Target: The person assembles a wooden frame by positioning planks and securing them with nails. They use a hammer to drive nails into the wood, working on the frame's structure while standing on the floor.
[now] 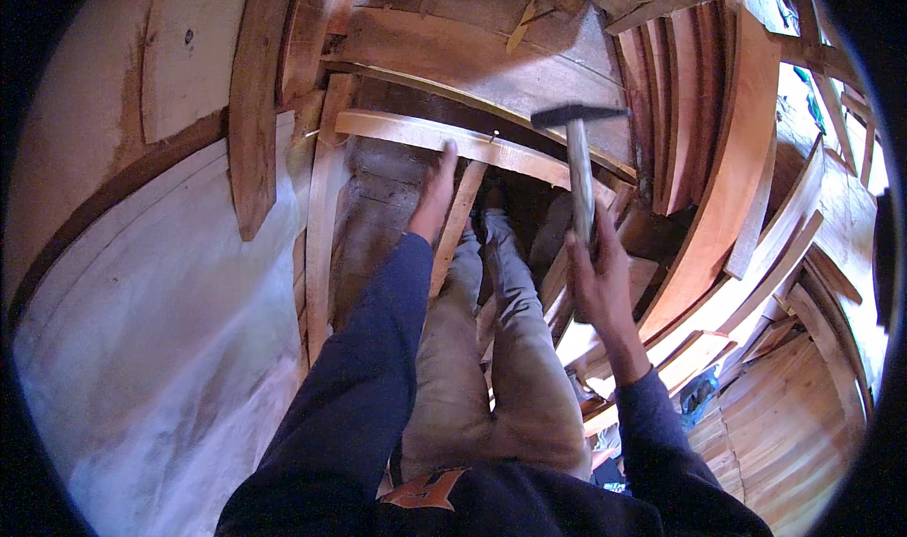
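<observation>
Head view: the right hand (599, 277) is gripping one hammer (580, 169) by its wooden handle, the head hanging over the bar's right part; it is probably feeling stiff and head-heavy, suiting a low grip. The left hand (436, 195) is meeting the near edge of one pale bar (406, 131); how tightly it is closing, I cannot tell. The bar is likely being rigid and fairly light, best steadied clear of the one nail (494, 136) standing in it. Farther right, several planks (675, 112) are standing.

navy sleeves (364, 310) | pale beige trousers (531, 376) | orange chest marking (430, 491)
</observation>
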`<state>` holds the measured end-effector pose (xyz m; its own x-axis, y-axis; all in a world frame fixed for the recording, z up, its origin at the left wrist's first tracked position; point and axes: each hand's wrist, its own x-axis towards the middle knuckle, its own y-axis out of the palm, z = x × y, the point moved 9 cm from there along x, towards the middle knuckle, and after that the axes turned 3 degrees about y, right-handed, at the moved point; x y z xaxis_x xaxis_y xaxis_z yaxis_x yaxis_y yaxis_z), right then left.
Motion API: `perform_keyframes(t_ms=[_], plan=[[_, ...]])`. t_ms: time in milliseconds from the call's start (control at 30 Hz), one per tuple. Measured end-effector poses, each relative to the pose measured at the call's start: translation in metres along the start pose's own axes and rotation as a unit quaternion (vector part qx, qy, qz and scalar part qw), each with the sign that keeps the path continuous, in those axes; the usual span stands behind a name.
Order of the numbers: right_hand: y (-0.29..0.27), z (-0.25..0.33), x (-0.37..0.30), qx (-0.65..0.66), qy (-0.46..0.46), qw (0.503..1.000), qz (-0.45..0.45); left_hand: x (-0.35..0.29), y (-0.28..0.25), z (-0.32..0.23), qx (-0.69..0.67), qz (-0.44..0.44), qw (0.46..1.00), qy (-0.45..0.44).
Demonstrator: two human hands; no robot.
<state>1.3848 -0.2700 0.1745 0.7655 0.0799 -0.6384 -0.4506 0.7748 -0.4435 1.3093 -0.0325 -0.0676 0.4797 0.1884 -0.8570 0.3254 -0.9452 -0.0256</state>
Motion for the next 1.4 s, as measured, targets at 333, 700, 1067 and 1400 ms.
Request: perform_keyframes(t_ms=[333,700,1067,1400], plan=[[0.122,-0.161,-0.054,0.342,0.301,0.876,0.156,-0.012,0.014,0.001,0.171,-0.08,0.98,-0.059],[0.202,-0.248,0.076,0.343,0.264,0.887,0.161,-0.052,0.049,-0.032,0.015,0.019,0.999,0.036],[0.172,-0.22,0.077,0.352,0.187,0.894,0.205,0.003,-0.011,-0.01,0.035,-0.086,0.992,-0.081],[0.192,-0.212,0.072,0.366,0.198,0.877,0.242,0.019,-0.011,0.004,-0.024,-0.104,0.993,-0.047]])
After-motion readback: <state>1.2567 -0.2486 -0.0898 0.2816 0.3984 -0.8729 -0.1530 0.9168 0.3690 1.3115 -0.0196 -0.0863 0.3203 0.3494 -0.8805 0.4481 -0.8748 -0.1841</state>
